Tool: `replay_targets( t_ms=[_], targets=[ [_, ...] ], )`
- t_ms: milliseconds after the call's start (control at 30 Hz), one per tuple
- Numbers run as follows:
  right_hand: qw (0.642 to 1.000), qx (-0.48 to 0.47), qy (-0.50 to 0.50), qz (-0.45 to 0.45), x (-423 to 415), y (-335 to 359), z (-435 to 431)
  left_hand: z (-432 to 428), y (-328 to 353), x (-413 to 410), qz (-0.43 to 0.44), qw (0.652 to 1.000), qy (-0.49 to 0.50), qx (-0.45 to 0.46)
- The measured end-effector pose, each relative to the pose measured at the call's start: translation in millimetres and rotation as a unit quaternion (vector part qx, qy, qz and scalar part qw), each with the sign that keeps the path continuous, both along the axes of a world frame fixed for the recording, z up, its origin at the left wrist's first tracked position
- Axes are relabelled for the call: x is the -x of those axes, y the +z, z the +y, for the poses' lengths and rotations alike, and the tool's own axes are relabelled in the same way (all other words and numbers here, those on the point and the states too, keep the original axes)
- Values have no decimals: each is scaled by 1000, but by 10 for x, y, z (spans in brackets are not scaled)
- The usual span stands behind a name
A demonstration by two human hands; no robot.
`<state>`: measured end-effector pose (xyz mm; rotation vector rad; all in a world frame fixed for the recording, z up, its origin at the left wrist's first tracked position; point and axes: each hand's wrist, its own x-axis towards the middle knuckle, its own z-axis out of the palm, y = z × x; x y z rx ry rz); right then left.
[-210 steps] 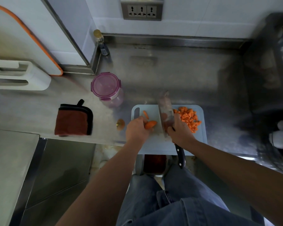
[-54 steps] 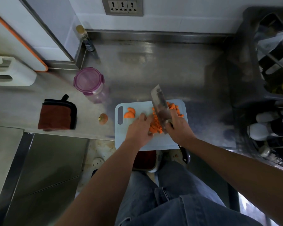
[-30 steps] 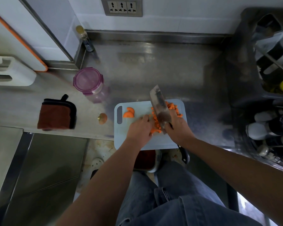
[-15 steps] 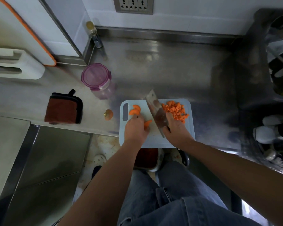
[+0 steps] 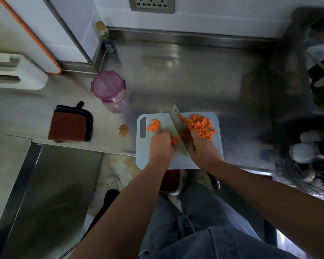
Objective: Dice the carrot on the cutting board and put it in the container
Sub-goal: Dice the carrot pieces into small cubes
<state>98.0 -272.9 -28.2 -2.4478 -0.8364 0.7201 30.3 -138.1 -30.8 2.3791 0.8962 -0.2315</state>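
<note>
Cutting board (image 5: 178,161), pale blue, sits at the front edge of the steel counter (image 5: 194,81), near end hanging slightly over it. Left hand (image 5: 162,146) is curled down over a few carrot strips (image 5: 175,140), pinning them to the board beside the blade. Right hand (image 5: 202,148) is closed round the cleaver (image 5: 178,126) at the top of its handle; dark handle end pokes out below the wrist, past the board edge. Blade runs diagonally across the board, tip toward the far edge; can't tell if the edge touches the board.

Diced carrot pile (image 5: 201,126) lies on the right half of the board, just right of the blade. Two or three half-round slices (image 5: 153,125) sit at the left end near the handle slot, uncut.

Container (image 5: 110,90), clear with a purple clip lid, stands on the counter left of and behind the board, lid on, well apart from the dice. Carrot top stub (image 5: 123,130) lies on the counter just left of the board. Folded brown cloth (image 5: 70,124) further left. Small bottle (image 5: 105,37) stands in the back corner.
</note>
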Motion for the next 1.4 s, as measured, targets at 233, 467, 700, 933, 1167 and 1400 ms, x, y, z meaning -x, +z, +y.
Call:
replay_targets(
  t_ms=[233, 467, 700, 933, 1167, 1400],
  targets=[
    [1000, -3, 26, -12, 42, 29, 58, 26, -68, 59, -23, 997, 61, 52],
    [1000, -14, 23, -5, -37, 74, 0, -21, -122, 45, -34, 996, 68, 43],
    [999, -29, 19, -15, -36, 152, 49, -37, -144, 34, -40, 996, 74, 34],
    [999, 21, 35, 12, 47, 166, 136, -29, -163, 40, -50, 995, 80, 42],
    [997, 52, 50, 7, 108, 118, 200, -7, -173, 23, -47, 996, 66, 41],
    [999, 26, 20, 9, 95, 82, 184, 16, -154, 39, -51, 996, 56, 52]
  ],
)
